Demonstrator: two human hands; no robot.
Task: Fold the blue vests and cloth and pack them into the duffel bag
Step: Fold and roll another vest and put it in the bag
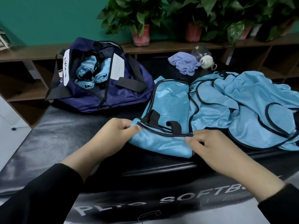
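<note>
Head view, looking down on a black padded table (68, 136): the vest being folded (168, 110) lies at the centre, a long strip of shiny blue mesh running from twelve o'clock toward six, its near end doubled over. The left hand (111, 136) pinches the dark-trimmed edge at the fold's nine o'clock corner, fingers curled round the cloth. The right hand (215, 146) pinches the same hem at the three o'clock end, thumb and forefinger closed on the binding.

I'd judge the fabric light, limp and slick. It should slide on itself and on the glossy table, so a fold won't stay put unless pressed flat. The bound hems and the black tabs are the firmest places to take hold; the open mesh would just bunch.

Just beside it, toward three o'clock, a heap of unfolded vests (242, 104) sprawls over the table's edge, their black piping looping about. How many are in it I can't say; the layers run together. At one o'clock, farther back, the crumpled lilac-blue cloth (184, 63) sits unfolded next to a small pale teapot (206, 61) and a clear glass vessel (200, 51).

At ten o'clock the navy duffel bag (129, 88) stands unzipped, with rolled blue bundles (92, 70) already inside. Behind, a wooden shelf (40, 52) carries potted plants (140, 18) against a green wall.
</note>
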